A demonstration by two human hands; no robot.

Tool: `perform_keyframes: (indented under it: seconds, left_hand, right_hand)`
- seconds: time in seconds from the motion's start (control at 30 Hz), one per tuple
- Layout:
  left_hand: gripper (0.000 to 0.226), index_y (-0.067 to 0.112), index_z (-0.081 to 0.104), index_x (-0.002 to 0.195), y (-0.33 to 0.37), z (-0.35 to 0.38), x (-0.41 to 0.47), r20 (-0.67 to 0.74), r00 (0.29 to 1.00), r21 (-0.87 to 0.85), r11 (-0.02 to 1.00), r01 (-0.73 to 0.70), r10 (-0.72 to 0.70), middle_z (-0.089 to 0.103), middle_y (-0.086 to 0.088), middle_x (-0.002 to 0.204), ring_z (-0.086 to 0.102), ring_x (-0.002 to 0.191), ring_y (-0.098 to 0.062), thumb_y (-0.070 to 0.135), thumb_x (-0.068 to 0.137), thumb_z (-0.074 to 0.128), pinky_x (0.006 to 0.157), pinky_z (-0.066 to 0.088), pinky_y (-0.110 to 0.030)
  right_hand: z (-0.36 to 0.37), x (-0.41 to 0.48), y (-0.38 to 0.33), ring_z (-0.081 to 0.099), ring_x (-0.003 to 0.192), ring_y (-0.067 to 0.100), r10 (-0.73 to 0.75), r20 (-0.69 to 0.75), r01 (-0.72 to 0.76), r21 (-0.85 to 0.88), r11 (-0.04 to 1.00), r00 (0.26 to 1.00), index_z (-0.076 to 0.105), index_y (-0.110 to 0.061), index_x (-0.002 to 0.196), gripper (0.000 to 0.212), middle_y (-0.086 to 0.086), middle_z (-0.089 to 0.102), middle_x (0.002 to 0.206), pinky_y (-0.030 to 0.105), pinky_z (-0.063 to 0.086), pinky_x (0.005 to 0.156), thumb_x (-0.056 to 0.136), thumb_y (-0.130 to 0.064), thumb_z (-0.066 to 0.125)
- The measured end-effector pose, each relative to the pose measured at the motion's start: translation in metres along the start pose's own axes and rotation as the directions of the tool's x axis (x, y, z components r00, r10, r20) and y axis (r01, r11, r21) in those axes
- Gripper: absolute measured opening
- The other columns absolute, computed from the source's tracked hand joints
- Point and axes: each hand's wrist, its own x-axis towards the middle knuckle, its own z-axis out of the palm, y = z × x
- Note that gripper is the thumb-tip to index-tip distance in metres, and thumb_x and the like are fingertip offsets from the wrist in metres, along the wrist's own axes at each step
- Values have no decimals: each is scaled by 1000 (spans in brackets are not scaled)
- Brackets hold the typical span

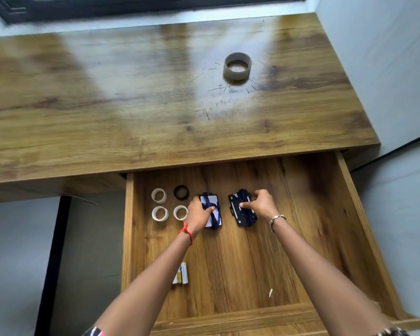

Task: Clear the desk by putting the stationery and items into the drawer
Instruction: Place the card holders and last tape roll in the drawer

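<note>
In the middle of the frame, inside the open drawer, my left hand curls round the left edge of a lanyard-wrapped card holder, thumb laid across its face. Just to the right, my right hand pinches a second, black card holder with its dark cord bundled on top. Both holders lie on the drawer floor, near each other but apart. Left of my left hand sit four tape rolls in a square: three white ones and a black one. Lower down, by my left forearm, lie some batteries. Up on the desk, in the upper right of the frame, a large tape roll is left.
</note>
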Motion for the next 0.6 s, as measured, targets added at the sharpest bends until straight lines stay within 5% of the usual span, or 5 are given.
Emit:
perform_keyframes:
  seconds: [0.17,0.27,0.33,0.47,0.6]
  left_hand:
    - [27,1,58,107,37,-25,-18,-128,971,456,881,-124,203,56,-15,114,52,111,-29,21,88,54,85,48,-37]
    - [19,9,67,96,72,-53,-19,-193,874,343,865,-365,445,68,-7,95,65,89,-20,18,89,52,71,53,-30]
    - [19,6,63,104,92,-71,-3,-193,801,323,808,-493,566,64,-9,105,60,99,-19,17,90,56,80,47,-20]
    - [60,10,38,135,110,-98,48,-122,785,506,718,-478,608,35,-10,142,28,134,-25,35,85,61,113,24,-34]
    - [96,21,2,148,106,-116,87,9,903,659,677,-329,430,-7,-2,157,-11,144,-24,70,78,44,113,-7,-55]
  right_hand:
    - [-27,-9,-35,66,78,23,-230,-118,209,-169,963,966,66,-12,93,13,13,69,100,40,56,77,84,-8,59]
    - [-50,-9,-70,64,57,13,-371,-157,363,-78,928,915,62,-19,76,18,7,70,80,22,54,55,87,-6,55]
    - [-64,-5,-95,62,59,13,-441,-220,441,-55,896,870,66,-10,85,12,8,68,79,11,46,46,88,-6,55]
    - [-81,21,-134,63,77,18,-510,-359,495,-142,858,782,64,-1,104,22,14,69,89,21,50,64,85,-5,56]
    - [-91,54,-158,51,116,30,-528,-347,473,-234,849,775,46,-5,130,47,19,56,123,36,45,92,85,-9,57]
